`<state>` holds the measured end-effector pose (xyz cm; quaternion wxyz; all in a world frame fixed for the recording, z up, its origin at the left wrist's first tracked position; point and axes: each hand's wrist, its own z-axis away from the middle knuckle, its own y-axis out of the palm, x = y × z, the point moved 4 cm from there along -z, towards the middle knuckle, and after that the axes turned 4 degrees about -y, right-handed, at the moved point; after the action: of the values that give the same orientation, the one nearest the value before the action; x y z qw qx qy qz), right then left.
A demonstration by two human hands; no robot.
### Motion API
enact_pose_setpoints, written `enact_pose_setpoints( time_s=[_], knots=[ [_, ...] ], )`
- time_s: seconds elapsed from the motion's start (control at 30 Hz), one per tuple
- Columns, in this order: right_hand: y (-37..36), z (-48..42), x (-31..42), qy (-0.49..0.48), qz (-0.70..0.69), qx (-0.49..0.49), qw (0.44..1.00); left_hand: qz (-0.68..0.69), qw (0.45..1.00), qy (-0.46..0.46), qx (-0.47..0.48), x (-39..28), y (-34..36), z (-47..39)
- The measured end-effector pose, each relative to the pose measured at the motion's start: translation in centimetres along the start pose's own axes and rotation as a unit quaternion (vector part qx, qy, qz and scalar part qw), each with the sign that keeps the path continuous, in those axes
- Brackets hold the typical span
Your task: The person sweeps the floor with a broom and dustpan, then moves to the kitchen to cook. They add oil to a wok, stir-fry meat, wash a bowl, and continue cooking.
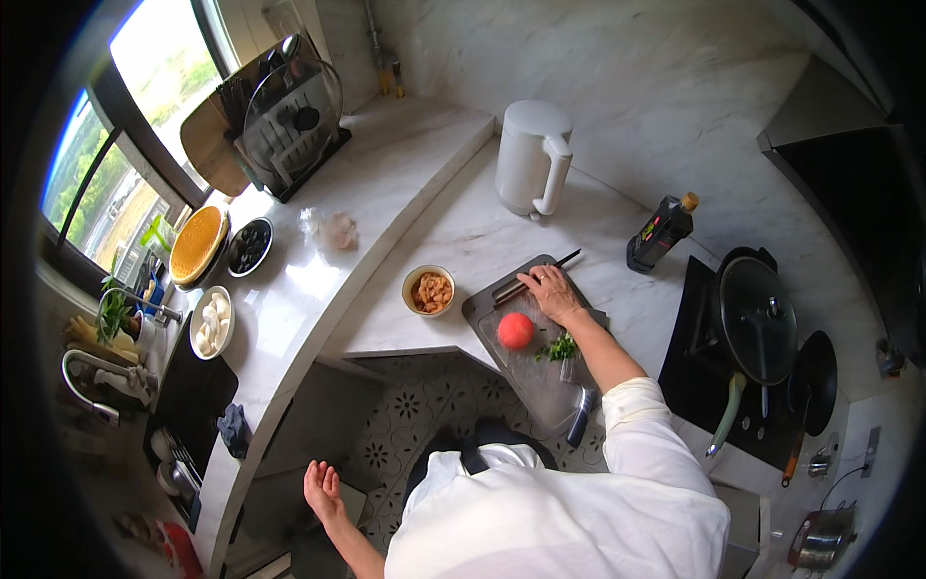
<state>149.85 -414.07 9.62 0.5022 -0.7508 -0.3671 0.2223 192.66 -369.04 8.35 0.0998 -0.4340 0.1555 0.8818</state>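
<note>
On a grey cutting board (532, 383) lie a peeled-looking red tomato (515, 331), chopped green herbs (561, 347) and a knife with a dark handle (579, 423). My right hand (551, 291) rests at the board's far end, its fingers over a long, slim dark utensil (510, 291); whether they grip it is unclear. My left hand (323, 488) is off to the lower left, raised beside the counter, with nothing in it. Left of the board stands a bowl of orange-brown meat pieces (432, 291).
A white kettle (532, 159) and dark bottle (660, 233) stand behind the board. Right is a hob with a lidded pan (759, 318). On the left counter are a mushroom bowl (211, 323), a bowl of black food (250, 247), a yellow basket (197, 246) and a utensil rack (289, 137).
</note>
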Motion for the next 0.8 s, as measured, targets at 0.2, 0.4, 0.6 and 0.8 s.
enact_pose_setpoints(
  time_s=[0.2, 0.4, 0.6, 0.8],
  knots=[
    [-2.1, 0.2, 0.7, 0.063, -0.042, -0.025, 0.997, 0.0, 1.0, -0.008, 0.006, 0.2, 0.8, -0.2],
    [-4.6, 4.1, 2.3, 0.17, -0.065, -0.096, 0.979, 0.012, 0.999, -0.024, 0.019, -0.1, 2.7, -0.1],
    [-7.7, 7.7, 5.5, 0.243, -0.086, -0.159, 0.953, -0.003, 0.999, -0.022, 0.049, -1.2, 4.9, -0.6],
    [-12.2, 6.5, 7.0, 0.291, -0.076, -0.2, 0.932, -0.036, 0.993, -0.036, 0.104, -1.0, 8.1, -2.5]
  ],
)
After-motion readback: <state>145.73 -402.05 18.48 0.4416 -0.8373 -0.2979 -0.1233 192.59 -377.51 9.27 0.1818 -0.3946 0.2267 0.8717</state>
